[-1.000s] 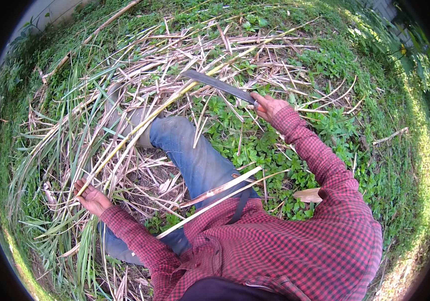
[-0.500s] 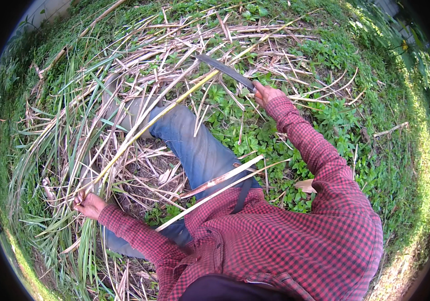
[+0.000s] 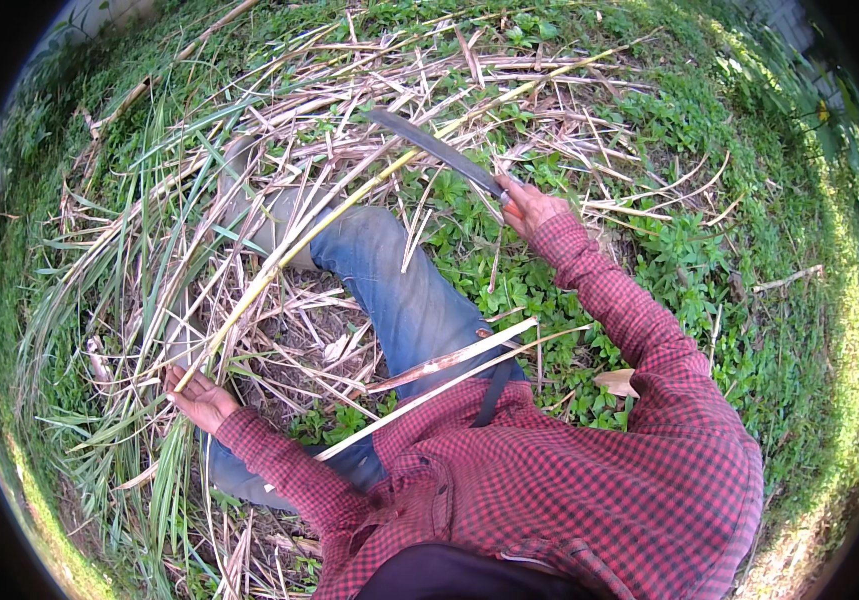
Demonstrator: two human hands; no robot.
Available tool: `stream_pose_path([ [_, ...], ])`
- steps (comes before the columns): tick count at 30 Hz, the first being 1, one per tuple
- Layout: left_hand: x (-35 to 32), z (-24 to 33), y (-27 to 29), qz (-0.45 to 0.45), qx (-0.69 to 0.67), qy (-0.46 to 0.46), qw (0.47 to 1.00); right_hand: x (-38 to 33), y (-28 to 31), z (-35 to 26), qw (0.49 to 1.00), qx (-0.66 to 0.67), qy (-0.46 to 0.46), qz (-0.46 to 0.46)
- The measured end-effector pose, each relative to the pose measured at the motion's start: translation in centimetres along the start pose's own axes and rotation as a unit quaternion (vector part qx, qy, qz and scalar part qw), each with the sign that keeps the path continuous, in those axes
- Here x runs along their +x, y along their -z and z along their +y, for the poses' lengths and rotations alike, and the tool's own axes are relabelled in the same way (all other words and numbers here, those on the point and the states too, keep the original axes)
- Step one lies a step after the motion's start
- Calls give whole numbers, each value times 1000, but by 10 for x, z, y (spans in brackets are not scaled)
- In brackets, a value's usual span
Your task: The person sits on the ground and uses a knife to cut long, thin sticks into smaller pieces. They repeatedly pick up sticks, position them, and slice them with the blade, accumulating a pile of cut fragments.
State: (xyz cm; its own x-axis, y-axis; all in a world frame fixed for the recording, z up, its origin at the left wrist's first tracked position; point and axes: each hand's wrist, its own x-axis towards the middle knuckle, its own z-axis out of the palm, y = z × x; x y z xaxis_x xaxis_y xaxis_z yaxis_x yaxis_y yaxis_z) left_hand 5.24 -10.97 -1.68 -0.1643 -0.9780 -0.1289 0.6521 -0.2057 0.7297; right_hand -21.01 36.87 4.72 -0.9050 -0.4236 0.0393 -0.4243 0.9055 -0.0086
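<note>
My blue trouser leg point(image 3: 394, 275) is bent across the middle of the ground, and the long yellow stalk point(image 3: 369, 185) runs slantwise over its knee end, from low on its left to well beyond it on the right. My left hand point(image 3: 204, 402) is to the left of that leg, palm turned up, with the stalk's near end lying across my fingers; I cannot tell whether they pinch it or only bear it. My right hand point(image 3: 534, 208), off to the right of the knee, is wrapped tightly around the handle of a knife point(image 3: 436, 148). Its dark blade points left beyond the knee and crosses over the stalk in view, though I cannot tell whether the two touch. A pale stick point(image 3: 454, 357) and a thinner stick point(image 3: 429, 396) slant across the lap end of the leg. Long green leaves point(image 3: 164, 500) lie well to its left, and leafy weeds point(image 3: 689, 260) grow to its right.
</note>
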Motion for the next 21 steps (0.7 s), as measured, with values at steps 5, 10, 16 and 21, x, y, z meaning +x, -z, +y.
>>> stream_pose_path([
  [5,9,39,-3,-19,-5,-53,998,-3,-5,25,999,3,-34,0],
  [10,33,48,35,3,2,-40,999,0,-12,64,980,62,-187,0],
  [16,13,47,20,45,60,-84,994,-44,-10,11,997,11,-61,-43],
  [21,27,78,50,81,82,-90,989,-43,-36,33,935,127,-329,30],
])
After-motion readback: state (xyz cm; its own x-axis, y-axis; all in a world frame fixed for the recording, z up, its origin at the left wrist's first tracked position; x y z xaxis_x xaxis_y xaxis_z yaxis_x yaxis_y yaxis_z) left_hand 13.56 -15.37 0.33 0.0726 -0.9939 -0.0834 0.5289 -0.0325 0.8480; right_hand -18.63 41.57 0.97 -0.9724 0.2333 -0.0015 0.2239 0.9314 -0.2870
